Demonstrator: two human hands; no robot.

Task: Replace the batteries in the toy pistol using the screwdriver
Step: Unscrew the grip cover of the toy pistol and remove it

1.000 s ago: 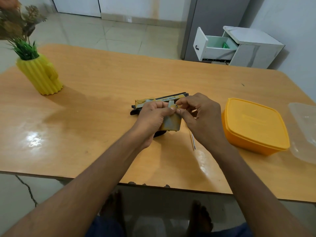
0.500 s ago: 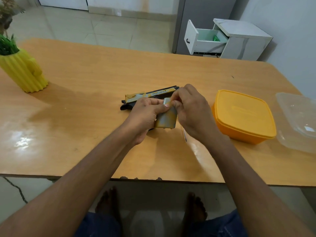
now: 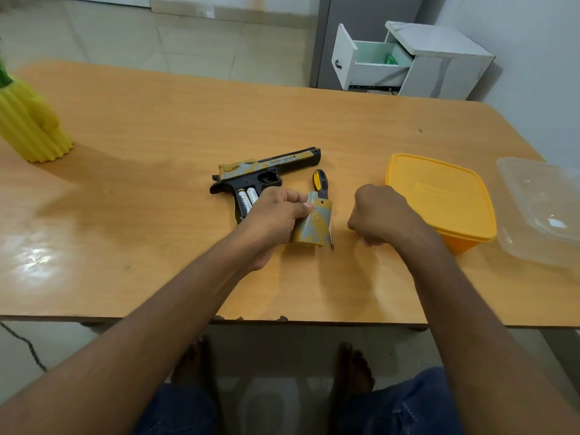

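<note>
Toy pistol (image 3: pixel 266 172) lies on the desk (image 3: pixel 157 146), batteries (image 3: pixel 247 198) exposed; just right of it, left hand (image 3: pixel 276 221) grips the grip cover (image 3: pixel 315 222) — set it aside; right hand (image 3: pixel 381 216), fisted, seemingly empty; screwdriver (image 3: pixel 320 186) behind cover.

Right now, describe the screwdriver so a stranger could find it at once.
On the wooden table, look between the toy pistol and the orange lidded box. The screwdriver lies there, partly behind the grip cover that the left hand holds. Only it has a black-and-yellow handle and thin metal shaft.

Home room: wooden table (image 3: pixel 157 136), tiled floor (image 3: pixel 188 42), drawer cabinet (image 3: pixel 439 58).
</note>
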